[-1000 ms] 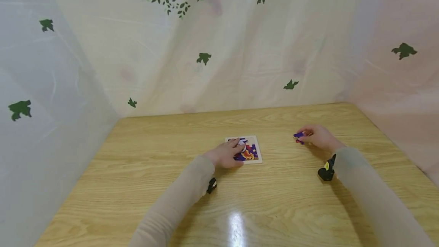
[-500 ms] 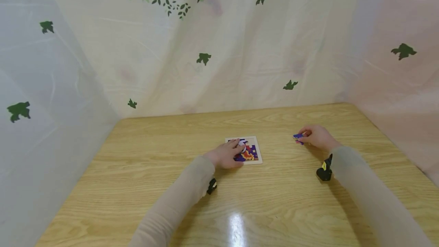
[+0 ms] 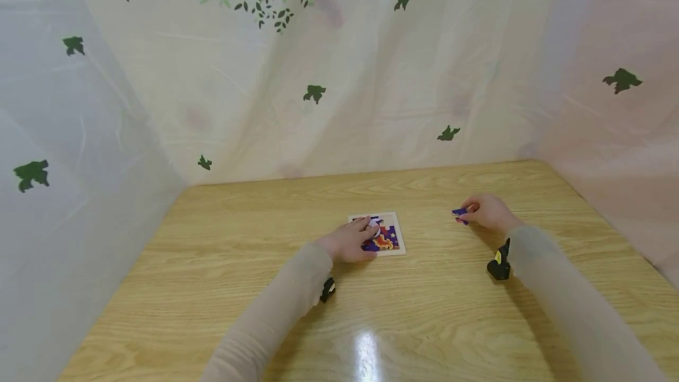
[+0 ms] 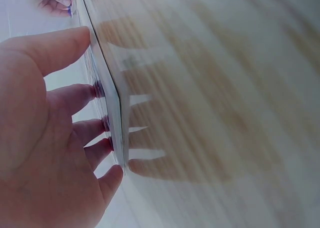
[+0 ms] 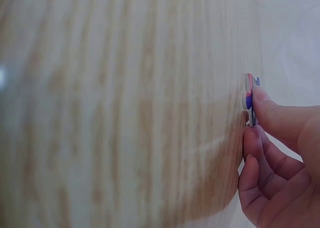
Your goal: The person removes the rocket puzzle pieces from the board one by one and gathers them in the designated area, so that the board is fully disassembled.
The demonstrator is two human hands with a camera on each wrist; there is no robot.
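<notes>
A small jigsaw puzzle board [image 3: 402,245] with a pale frame lies flat on the table, its picture showing purple, stars and orange flame shapes. My left hand [image 3: 350,240] rests across its left side, fingers spread, covering part of the picture. In the left wrist view the fingertips of that hand [image 4: 55,113] touch the board's [image 4: 114,123] face and edge. To the right of the board, my right hand [image 3: 489,212] pinches purple jigsaw pieces [image 3: 460,215] low over the table. The right wrist view shows the pieces [image 5: 249,99] edge-on at the thumb; their exact number is unclear.
The wood-grain table [image 3: 254,217] extends around both hands. Pale cloth walls [image 3: 361,134] printed with leaves and birds enclose its back and sides. A black wrist device [image 3: 498,263] hangs beneath the right sleeve, and another [image 3: 328,289] beneath the left.
My right hand shifts very slightly left, and the jigsaw pieces in its fingers turn a little. My left hand stays where it was on the puzzle board.
</notes>
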